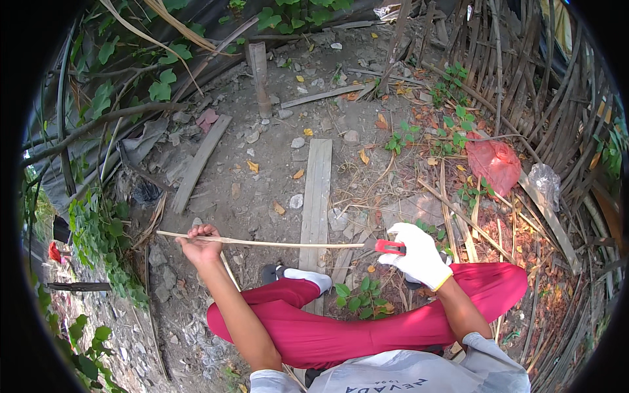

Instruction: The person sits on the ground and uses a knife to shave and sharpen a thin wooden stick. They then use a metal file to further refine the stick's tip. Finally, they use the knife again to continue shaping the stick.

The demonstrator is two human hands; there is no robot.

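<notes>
My bare left hand (202, 246) is closed around a long, thin, pale strip of bamboo or wood (295, 245) near its left end. The strip runs almost level across my front, above my knees. My right hand (420, 254), in a white knitted glove, grips a red-handled utility knife (392, 247). Its short grey blade meets the strip's right end; whether it cuts into the strip is too small to tell. Below the strip, my legs in maroon trousers (367, 331) are folded apart.
A weathered plank (316, 190) lies on the dirt ahead of me, another board (202, 164) to its left. At right are a red plastic bag (493, 165), a clear bag (544, 183) and a stick fence (557, 85). A post (259, 78) stands at the back.
</notes>
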